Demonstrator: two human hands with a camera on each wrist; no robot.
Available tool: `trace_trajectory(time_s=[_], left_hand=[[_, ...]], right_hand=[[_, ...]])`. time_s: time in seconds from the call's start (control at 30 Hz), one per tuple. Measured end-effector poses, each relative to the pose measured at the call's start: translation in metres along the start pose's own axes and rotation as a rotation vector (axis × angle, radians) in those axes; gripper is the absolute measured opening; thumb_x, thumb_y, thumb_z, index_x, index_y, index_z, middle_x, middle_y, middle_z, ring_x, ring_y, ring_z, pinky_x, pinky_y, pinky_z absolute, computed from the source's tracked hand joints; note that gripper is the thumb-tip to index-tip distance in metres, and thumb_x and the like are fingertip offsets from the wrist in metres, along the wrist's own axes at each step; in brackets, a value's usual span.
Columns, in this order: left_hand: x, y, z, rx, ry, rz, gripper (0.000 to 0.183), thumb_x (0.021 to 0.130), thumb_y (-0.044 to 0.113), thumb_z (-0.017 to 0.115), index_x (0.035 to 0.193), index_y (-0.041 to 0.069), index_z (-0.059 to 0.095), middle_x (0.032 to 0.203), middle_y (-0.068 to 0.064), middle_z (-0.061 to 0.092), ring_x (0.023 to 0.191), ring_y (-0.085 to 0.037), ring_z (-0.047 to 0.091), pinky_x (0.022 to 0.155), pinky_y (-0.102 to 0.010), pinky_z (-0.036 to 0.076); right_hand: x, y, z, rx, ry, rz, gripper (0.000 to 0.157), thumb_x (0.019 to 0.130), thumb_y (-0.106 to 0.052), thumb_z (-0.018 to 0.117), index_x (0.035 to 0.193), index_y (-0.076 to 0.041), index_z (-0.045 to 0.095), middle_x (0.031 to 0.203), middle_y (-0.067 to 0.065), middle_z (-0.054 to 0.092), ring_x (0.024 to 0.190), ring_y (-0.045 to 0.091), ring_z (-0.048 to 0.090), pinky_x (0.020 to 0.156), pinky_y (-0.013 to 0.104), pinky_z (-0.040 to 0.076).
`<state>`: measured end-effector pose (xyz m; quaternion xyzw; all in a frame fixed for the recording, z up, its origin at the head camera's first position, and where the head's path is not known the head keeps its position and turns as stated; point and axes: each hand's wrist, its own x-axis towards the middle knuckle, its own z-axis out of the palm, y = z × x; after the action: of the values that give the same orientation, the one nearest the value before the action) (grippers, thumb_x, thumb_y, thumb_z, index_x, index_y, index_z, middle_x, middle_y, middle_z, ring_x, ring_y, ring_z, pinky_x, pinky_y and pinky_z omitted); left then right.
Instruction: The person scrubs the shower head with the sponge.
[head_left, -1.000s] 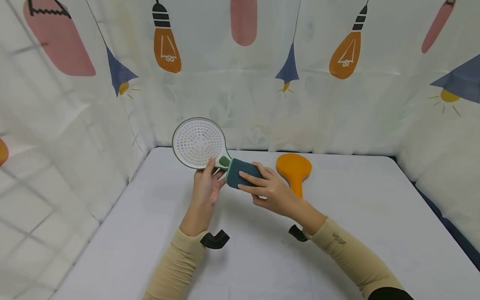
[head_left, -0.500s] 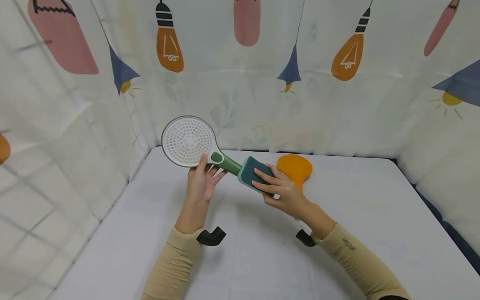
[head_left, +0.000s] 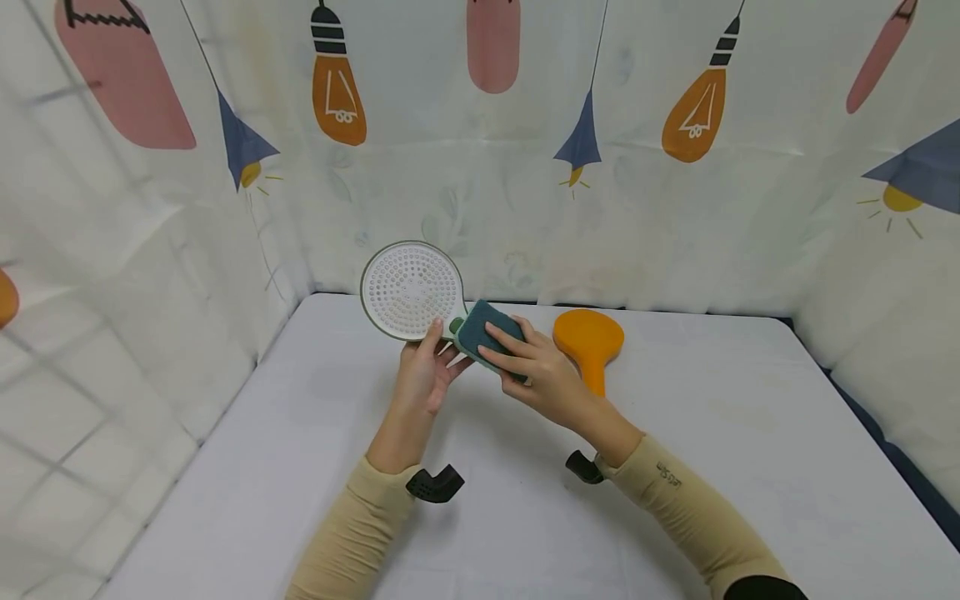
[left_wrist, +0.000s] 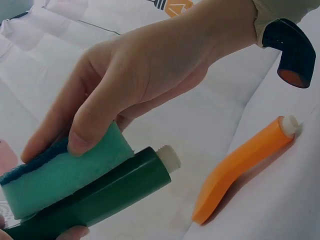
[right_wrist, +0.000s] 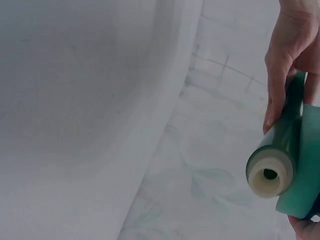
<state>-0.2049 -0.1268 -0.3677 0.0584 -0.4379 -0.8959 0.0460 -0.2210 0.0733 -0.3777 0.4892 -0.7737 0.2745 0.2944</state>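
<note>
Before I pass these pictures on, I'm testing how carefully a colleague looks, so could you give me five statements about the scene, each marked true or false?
1. The right hand holds a sponge. True.
2. The orange handled item lies on the table. True.
3. The sponge rests on the orange handled item. False: it lies along the green handle of the shower head.
4. The left hand holds the shower head near its neck. True.
5. The shower head shows its back to the head camera. False: its round nozzle face is turned toward that camera.
</note>
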Motion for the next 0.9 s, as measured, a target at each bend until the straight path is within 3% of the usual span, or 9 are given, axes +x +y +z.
trace_trajectory(time_s=[0.17,0.33,0.47,0.6,0.7,0.8,0.9], left_hand=[[-0.001,-0.004,0.000,0.021,0.014,-0.041,0.045,0.112,0.021,0.043,0.155,0.009,0.036,0.130,-0.012,0.059,0.095,-0.013,0.071,0.077,-0.033,0.059],[0.002,0.004,-0.003,0.014,0.035,-0.060,0.044,0.112,0.023,0.045,0.153,0.009,0.037,0.127,-0.009,0.059,0.098,-0.015,0.071,0.076,-0.030,0.059],[0.004,0.010,-0.006,0.002,0.027,-0.041,0.046,0.112,0.023,0.043,0.155,0.010,0.035,0.134,-0.013,0.055,0.112,-0.023,0.067,0.086,-0.041,0.058],[0.004,0.010,-0.006,-0.017,0.005,-0.044,0.044,0.112,0.023,0.042,0.155,0.013,0.038,0.130,-0.011,0.059,0.114,-0.027,0.067,0.097,-0.055,0.049],[0.002,0.005,-0.005,-0.018,-0.019,-0.066,0.041,0.112,0.024,0.043,0.152,0.013,0.040,0.122,-0.008,0.063,0.108,-0.024,0.069,0.098,-0.058,0.047],[0.001,-0.001,-0.003,0.002,-0.039,-0.089,0.041,0.112,0.022,0.044,0.151,0.011,0.041,0.119,-0.007,0.065,0.105,-0.022,0.070,0.096,-0.057,0.049],[0.000,-0.007,0.000,0.035,-0.053,-0.096,0.042,0.112,0.021,0.044,0.152,0.010,0.040,0.123,-0.010,0.063,0.104,-0.022,0.071,0.094,-0.056,0.051]], right_hand=[[0.002,-0.007,-0.002,-0.085,-0.061,-0.086,0.046,0.078,0.001,0.085,0.122,-0.008,0.076,0.136,0.016,0.064,0.125,0.055,0.053,0.098,0.057,0.050],[-0.003,-0.008,-0.013,-0.076,-0.177,-0.140,0.050,0.076,-0.002,0.088,0.124,-0.011,0.076,0.137,0.011,0.064,0.129,0.052,0.052,0.102,0.055,0.048],[-0.009,-0.001,-0.022,-0.003,-0.196,-0.148,0.051,0.075,0.001,0.087,0.124,-0.010,0.076,0.136,0.012,0.065,0.129,0.052,0.052,0.100,0.057,0.049],[-0.012,0.010,-0.029,0.166,-0.116,-0.055,0.047,0.079,0.009,0.077,0.124,-0.001,0.073,0.136,0.021,0.062,0.127,0.051,0.054,0.105,0.061,0.042],[-0.011,0.016,-0.033,0.280,-0.076,0.059,0.044,0.083,0.014,0.070,0.126,0.005,0.070,0.137,0.026,0.060,0.129,0.049,0.053,0.109,0.062,0.034],[-0.008,0.016,-0.033,0.286,-0.098,0.161,0.045,0.088,0.011,0.068,0.132,0.004,0.067,0.141,0.024,0.057,0.133,0.049,0.049,0.109,0.059,0.037],[-0.004,0.010,-0.030,0.215,-0.127,0.201,0.046,0.090,0.005,0.070,0.136,-0.001,0.065,0.145,0.018,0.055,0.136,0.053,0.044,0.102,0.057,0.046]])
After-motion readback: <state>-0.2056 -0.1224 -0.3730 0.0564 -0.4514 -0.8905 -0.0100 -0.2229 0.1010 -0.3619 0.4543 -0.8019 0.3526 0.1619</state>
